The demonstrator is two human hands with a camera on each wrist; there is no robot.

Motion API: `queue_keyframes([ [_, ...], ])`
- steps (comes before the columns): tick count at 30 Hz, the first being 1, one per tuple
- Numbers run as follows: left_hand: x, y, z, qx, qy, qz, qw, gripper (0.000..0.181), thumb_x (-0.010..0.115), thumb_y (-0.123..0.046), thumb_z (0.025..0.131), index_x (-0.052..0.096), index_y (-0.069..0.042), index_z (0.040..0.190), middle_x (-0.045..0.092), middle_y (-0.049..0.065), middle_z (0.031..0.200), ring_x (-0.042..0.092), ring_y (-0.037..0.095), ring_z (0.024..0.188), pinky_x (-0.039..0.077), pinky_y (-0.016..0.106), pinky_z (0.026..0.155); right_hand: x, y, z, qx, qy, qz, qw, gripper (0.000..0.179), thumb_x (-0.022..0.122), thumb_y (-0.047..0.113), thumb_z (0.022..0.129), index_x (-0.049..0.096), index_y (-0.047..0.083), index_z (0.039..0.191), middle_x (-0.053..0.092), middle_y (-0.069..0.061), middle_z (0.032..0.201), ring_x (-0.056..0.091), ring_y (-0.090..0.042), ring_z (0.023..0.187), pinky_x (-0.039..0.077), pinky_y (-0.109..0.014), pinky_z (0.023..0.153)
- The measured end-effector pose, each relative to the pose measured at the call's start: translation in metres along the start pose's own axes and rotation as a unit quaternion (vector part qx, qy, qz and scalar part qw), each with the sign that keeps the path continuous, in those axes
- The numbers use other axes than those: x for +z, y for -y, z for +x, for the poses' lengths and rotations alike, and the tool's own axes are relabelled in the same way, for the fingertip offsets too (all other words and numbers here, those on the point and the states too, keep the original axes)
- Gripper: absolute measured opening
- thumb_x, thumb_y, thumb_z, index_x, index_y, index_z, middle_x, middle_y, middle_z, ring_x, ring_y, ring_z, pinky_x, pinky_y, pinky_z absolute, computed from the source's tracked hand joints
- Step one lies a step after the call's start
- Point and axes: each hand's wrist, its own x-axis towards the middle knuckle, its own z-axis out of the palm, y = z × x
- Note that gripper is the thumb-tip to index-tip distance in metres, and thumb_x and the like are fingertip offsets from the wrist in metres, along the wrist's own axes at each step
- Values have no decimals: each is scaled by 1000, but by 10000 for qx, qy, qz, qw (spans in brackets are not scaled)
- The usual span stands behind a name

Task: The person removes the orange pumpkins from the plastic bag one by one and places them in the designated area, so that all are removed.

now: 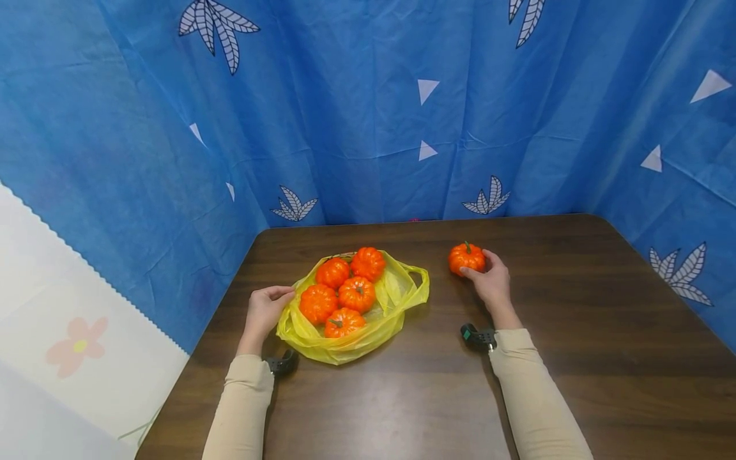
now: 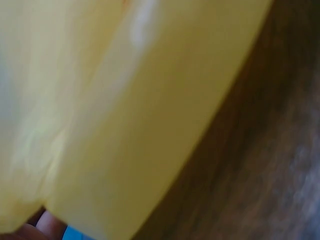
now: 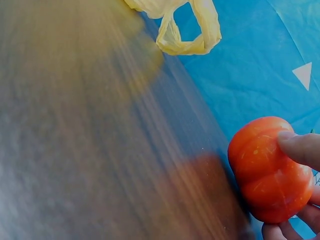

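Brown wooden table (image 1: 437, 396): left hand (image 1: 266, 314) is pinching a slack yellow plastic bag (image 1: 345, 352), tugging would be risking tears; right hand (image 1: 493, 283) is gripping a ribbed orange pumpkin (image 1: 465, 257)

Yellow bag (image 2: 120, 120) blurred, left wrist view

Over there on the tabletop (image 1: 368, 415) lies a plastic bag (image 1: 339, 351) with five pumpkins (image 1: 356, 294) in it; left hand (image 1: 264, 314) at its left edge, sixth pumpkin (image 1: 466, 259) in the right hand (image 1: 492, 285) to its right, curtain (image 1: 374, 115) behind it.

At least six pumpkins (image 1: 356, 294), one bag (image 1: 342, 352)
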Motion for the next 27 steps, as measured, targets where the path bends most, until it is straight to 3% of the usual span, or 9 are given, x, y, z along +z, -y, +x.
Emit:
queue_keyframes([
  [18,-3,4,-2,-19,-103,59,9999,25,68,-18,95,75,-2,113,73,20,113,69,17,85,58,19,72,6,-3,0,-242,89,-33,9997,75,72,13,92,32,2,154,37,-23,157,37,-41,142,30,-52,121],
  [27,2,1,0,18,-77,-66,9999,26,69,-19,95,75,-2,113,73,20,114,70,18,85,59,22,75,3,-4,1,-201,-85,-103,9997,76,73,16,91,31,2,154,38,-24,155,39,-41,140,31,-52,120],
])
